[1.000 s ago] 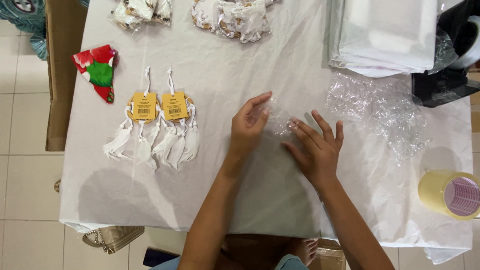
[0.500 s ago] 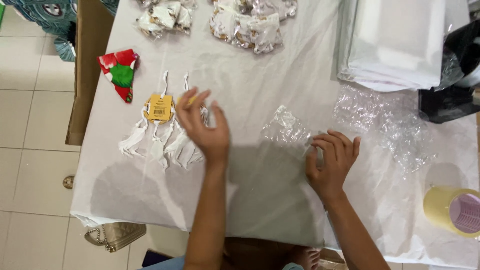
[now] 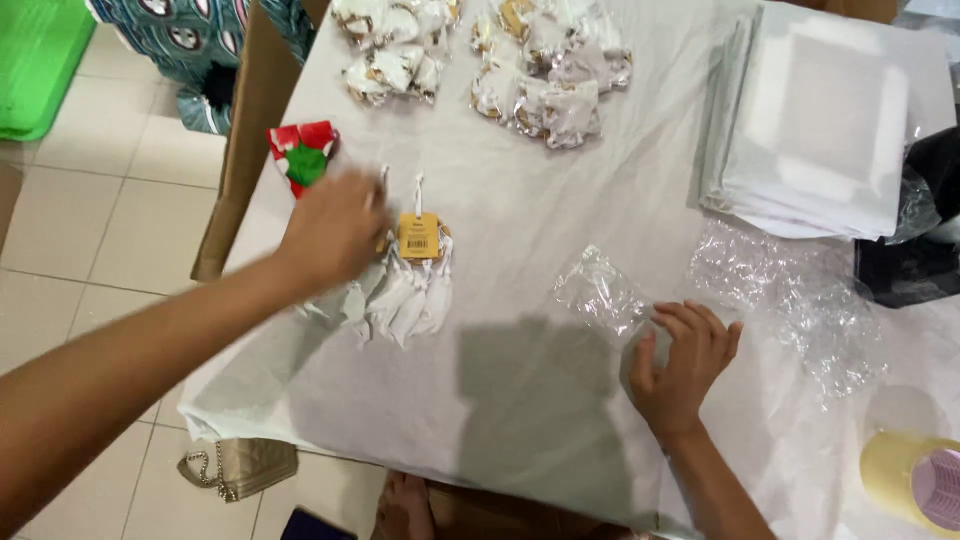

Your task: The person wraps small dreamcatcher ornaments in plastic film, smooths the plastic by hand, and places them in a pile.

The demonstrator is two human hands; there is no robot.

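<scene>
My left hand (image 3: 335, 230) reaches far left over a white ornament with an orange tag, covering it; whether the fingers grip it is hidden by blur. A second white ornament with an orange tag (image 3: 418, 272) lies just right of that hand. My right hand (image 3: 685, 362) rests on the white tablecloth (image 3: 520, 400), fingers curled at the edge of a small clear plastic bag (image 3: 598, 290). A red and green ornament (image 3: 303, 157) lies near the table's left edge, above my left hand.
Bagged white ornaments (image 3: 545, 75) sit in piles at the far side. A stack of white sheets (image 3: 820, 120) is at the upper right, crumpled clear plastic (image 3: 800, 290) below it, a tape roll (image 3: 915, 480) at the lower right. A beige purse (image 3: 240, 465) lies on the floor.
My left hand has swung from the table's middle out to the left onto the tagged ornaments. My right hand has stayed by the clear bag. The camera has tilted, shifting the scene.
</scene>
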